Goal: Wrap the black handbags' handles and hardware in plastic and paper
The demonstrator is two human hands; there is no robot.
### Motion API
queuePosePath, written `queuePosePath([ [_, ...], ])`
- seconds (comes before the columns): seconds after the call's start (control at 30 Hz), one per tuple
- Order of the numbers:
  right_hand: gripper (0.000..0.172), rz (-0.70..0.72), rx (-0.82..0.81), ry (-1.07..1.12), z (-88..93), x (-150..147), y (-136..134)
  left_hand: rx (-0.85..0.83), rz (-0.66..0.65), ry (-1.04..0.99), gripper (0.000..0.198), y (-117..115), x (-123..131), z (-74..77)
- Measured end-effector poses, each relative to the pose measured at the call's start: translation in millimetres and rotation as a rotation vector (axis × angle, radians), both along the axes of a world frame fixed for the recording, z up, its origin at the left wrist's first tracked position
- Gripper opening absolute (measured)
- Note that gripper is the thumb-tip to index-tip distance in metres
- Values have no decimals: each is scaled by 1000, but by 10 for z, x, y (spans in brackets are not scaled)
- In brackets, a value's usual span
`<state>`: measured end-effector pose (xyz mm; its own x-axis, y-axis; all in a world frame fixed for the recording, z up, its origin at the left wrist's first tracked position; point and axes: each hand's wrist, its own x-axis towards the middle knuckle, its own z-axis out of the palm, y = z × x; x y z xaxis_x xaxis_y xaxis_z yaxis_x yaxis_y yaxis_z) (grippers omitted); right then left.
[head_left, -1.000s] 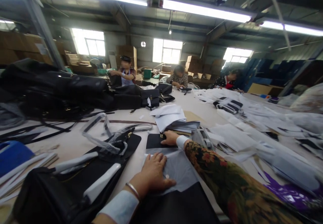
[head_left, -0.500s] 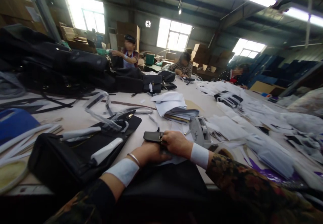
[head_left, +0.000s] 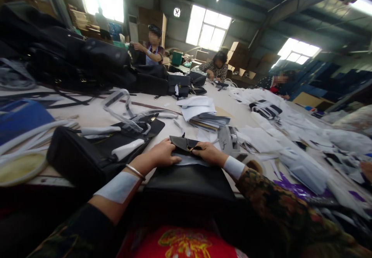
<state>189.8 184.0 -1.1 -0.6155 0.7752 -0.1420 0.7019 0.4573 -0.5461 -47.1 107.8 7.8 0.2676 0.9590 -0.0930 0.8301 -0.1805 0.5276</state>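
A black bag (head_left: 188,182) lies flat at the table's front edge, directly before me. Its raised black flap (head_left: 180,143), with a small gold-coloured clasp, is between my hands. My left hand (head_left: 162,152) grips the flap's left end, its thumb lying over white tissue paper (head_left: 192,160) on the bag. Near the clasp, the fingers of my right hand (head_left: 207,152) are closed on the flap's right part; their tips are partly hidden. To the left, another black bag (head_left: 84,155) lies open, with white-wrapped handles on it.
A paper stack (head_left: 197,109) stands beyond my hands, with a grey tape dispenser (head_left: 228,140) to its right. White wrapping (head_left: 302,169) spreads across the right side. Black bags (head_left: 72,60) are piled at back left, near a blue bin (head_left: 24,120). Several co-workers sit across the table.
My left hand has moved from beneath the flap to its left end. The right hand has shifted slightly right, and the flap now tilts. My view has tipped downward.
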Motion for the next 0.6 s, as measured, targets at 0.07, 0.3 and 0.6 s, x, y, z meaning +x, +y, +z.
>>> queuePosePath([
  [0.07,23,6,-18,-32,25,-21,-4,-19,147,-6,64,-145,-5,-42],
  [0.3,25,78,2,-135,126,-125,-89,-251,485,-64,79,-283,-88,-229],
  [0.6,23,159,50,-204,167,-92,-193,-315,545,-303,40,-287,-60,-395],
])
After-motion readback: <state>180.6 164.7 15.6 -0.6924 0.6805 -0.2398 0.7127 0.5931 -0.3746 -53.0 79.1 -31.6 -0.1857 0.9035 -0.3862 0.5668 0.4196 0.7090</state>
